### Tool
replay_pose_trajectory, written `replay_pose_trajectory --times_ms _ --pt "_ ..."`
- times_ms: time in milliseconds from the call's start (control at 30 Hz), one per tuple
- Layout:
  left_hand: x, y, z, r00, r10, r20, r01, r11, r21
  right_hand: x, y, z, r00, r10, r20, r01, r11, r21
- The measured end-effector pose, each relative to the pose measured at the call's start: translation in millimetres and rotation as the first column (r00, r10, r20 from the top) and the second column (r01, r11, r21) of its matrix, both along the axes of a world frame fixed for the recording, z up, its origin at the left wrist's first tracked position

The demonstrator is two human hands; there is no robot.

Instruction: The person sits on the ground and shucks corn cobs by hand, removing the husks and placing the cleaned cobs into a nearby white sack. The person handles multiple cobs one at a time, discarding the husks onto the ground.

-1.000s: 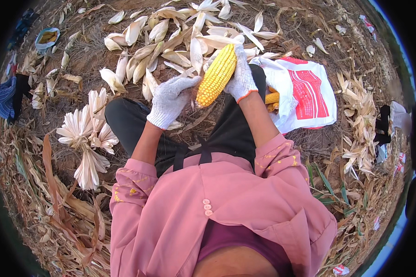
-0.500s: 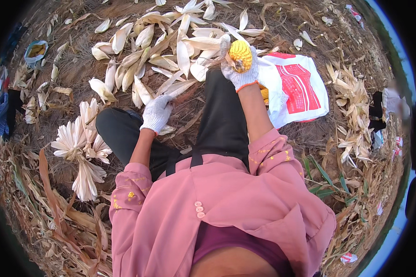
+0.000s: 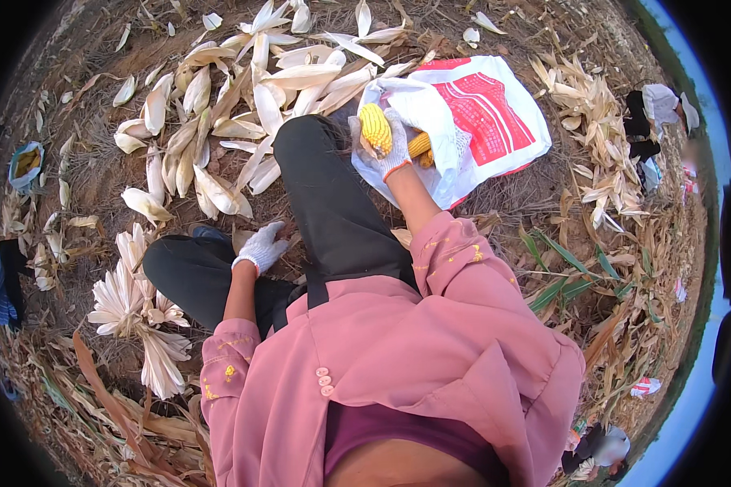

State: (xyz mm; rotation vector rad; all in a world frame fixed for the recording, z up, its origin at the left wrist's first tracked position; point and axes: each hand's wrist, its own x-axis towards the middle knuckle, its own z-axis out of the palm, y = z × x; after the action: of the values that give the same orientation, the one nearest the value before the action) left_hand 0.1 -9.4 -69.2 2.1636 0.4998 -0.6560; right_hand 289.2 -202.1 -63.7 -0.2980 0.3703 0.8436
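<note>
My right hand (image 3: 393, 149), in a white knit glove, grips a husked yellow corn cob (image 3: 375, 128) at the mouth of a white and red plastic sack (image 3: 503, 114). More yellow corn cobs (image 3: 420, 146) show inside the sack's opening. My left hand (image 3: 261, 247), also gloved, rests low between my legs with its fingers apart and nothing in it. Just past my bent knee lie pale corn husks (image 3: 219, 195) on the soil.
A heap of dry husks (image 3: 300, 77) spreads ahead of my legs. Another husk pile (image 3: 597, 138) runs along the right. Bundled husks (image 3: 142, 304) lie at left, near dry stalks (image 3: 130, 422). An open sack (image 3: 26, 166) with yellow contents stands far left. Other people (image 3: 656, 109) sit at the edges.
My right hand has brought the corn cob down and over to the sack's opening. My left hand has drawn back toward my body. The whole view has shifted.
</note>
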Motion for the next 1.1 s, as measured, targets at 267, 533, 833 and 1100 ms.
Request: replay_pose_trajectory --times_ms 267,533,833,1100 --pt "2.7 -4.0 8.9 0.998 -0.035 -0.057 0.037 0.999 0.029 -33.1 -68.6 -99.8 0.976 -0.201 -0.088 0.164 0.934 -0.316" --pt "6.0 -1.0 7.4 0.998 0.062 0.026 -0.060 0.997 -0.048 38.8 -102.6 -90.2 0.942 -0.325 0.084 0.287 0.650 -0.704" --pt "18.7 14.3 -9.0 0.927 0.314 0.204 -0.284 0.945 -0.161 -16.7 -45.6 -25.9 0.959 0.207 0.193 -0.004 0.693 -0.721" --pt "22.2 12.8 19.2 0.708 0.696 -0.118 -0.515 0.395 -0.761 -17.2 -6.7 99.0 0.788 0.380 0.483 0.088 0.708 -0.700"
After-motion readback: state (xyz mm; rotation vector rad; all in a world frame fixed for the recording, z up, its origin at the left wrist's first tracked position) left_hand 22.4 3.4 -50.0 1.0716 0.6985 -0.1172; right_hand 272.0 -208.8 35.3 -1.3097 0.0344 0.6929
